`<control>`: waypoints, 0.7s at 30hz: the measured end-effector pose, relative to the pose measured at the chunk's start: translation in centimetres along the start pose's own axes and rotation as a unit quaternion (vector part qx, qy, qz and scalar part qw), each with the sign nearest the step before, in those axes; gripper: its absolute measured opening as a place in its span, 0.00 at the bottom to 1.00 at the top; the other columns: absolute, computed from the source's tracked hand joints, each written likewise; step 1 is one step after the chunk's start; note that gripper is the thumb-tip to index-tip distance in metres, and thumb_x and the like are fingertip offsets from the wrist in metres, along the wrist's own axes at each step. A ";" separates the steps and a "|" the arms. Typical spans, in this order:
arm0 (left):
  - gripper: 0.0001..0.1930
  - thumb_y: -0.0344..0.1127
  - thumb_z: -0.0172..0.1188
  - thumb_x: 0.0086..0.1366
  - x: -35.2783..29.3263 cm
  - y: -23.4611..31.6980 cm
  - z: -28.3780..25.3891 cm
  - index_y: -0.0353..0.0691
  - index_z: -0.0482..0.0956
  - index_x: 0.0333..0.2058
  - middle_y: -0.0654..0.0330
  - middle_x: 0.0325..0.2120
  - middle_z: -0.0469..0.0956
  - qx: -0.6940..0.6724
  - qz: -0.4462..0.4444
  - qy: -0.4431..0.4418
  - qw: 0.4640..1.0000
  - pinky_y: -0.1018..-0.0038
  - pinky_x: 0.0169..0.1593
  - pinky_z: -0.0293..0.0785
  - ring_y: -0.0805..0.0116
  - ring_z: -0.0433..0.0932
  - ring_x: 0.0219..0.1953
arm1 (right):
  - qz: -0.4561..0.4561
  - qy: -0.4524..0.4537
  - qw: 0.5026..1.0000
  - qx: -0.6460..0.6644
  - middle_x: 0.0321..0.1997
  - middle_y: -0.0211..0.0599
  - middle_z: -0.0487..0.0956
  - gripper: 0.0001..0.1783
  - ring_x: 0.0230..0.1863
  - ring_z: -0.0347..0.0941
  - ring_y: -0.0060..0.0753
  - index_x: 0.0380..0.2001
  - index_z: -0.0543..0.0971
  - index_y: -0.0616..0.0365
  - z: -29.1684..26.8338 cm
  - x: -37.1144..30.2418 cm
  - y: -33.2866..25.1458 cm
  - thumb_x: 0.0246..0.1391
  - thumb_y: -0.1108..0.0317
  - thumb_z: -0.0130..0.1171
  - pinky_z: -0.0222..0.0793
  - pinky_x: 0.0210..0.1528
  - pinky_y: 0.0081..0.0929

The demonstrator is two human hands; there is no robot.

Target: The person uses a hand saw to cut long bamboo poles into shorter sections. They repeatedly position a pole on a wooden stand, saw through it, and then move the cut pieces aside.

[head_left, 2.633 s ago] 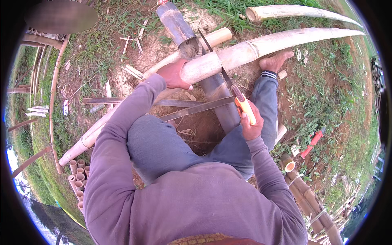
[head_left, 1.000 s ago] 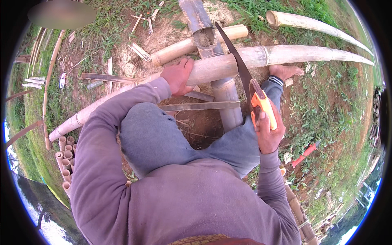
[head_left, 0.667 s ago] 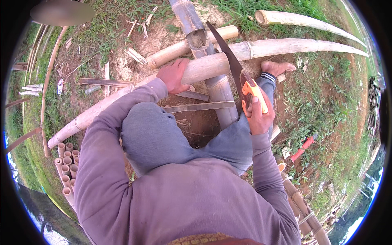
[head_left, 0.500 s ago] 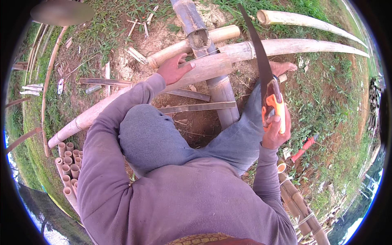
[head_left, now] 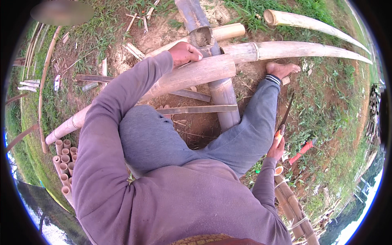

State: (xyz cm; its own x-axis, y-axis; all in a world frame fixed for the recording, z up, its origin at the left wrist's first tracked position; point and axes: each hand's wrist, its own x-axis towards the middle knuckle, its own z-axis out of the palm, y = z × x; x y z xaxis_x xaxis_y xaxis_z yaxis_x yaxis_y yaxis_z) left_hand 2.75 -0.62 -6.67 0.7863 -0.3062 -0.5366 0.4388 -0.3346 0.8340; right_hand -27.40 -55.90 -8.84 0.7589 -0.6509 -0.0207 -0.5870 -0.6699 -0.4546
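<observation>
A thick pale bamboo pole (head_left: pixel 204 72) lies slantwise before me, its cut end resting over a dark grey-brown bamboo support (head_left: pixel 223 100). My left hand (head_left: pixel 183 54) is closed at the far upper side of this pole near that end; its fingers are curled, and part of the grip is hidden. Out to the right, my right hand (head_left: pixel 276 149) is wrapped round the orange handle of a hand saw (head_left: pixel 286 111). The saw's dark blade points away from me, seen nearly edge-on and apart from the bamboo.
Two more long bamboo poles, a nearer one (head_left: pixel 286 49) and a farther one (head_left: pixel 310 23), stretch to the right. A red-handled tool (head_left: pixel 302 152) lies on the grass. Cut bamboo tubes (head_left: pixel 64 159) are stacked at left. A flat strip (head_left: pixel 200 109) crosses by my knees; tied bamboo (head_left: pixel 292 200) lies lower right.
My right hand has lowered the saw toward me, turning its blade edge-on. My left hand has slid right and farther along the pole, its spread fingers now curled.
</observation>
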 end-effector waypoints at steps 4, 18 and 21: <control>0.16 0.41 0.73 0.67 0.4 1.3 0.1 0.36 0.90 0.47 0.58 0.43 0.88 0.053 0.016 -0.019 0.998 0.72 0.54 0.76 0.70 0.83 0.47 | -0.020 0.010 0.999 -0.036 0.54 0.47 0.80 0.34 0.55 0.78 0.46 0.68 0.76 0.63 0.0 1.4 -2.1 0.71 0.47 0.61 0.73 0.61 0.42; 0.15 0.43 0.59 0.78 2.1 0.8 1.2 0.35 0.82 0.49 0.59 0.34 0.83 -0.004 -0.029 0.088 0.996 0.71 0.44 0.78 0.70 0.83 0.40 | -0.257 -0.069 0.957 0.117 0.52 0.45 0.79 0.26 0.50 0.77 0.42 0.64 0.79 0.61 6.6 -0.4 -18.9 0.65 0.65 0.68 0.75 0.57 0.40; 0.12 0.40 0.55 0.80 0.4 0.0 -1.3 0.36 0.76 0.45 0.62 0.30 0.76 -0.090 -0.039 0.128 0.987 0.73 0.33 0.75 0.74 0.76 0.30 | -0.242 -0.091 0.958 0.125 0.50 0.44 0.80 0.25 0.49 0.77 0.40 0.62 0.80 0.62 8.0 -1.3 -18.1 0.64 0.66 0.69 0.75 0.56 0.39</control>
State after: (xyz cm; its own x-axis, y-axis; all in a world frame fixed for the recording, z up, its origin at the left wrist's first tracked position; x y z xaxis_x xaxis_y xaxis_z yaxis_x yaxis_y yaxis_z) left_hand 3.61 0.39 -6.70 0.8213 -0.0422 -0.5690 0.5544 -0.1768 0.8133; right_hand -15.52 -40.05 -7.71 0.9751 -0.1967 0.1025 -0.0842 -0.7559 -0.6493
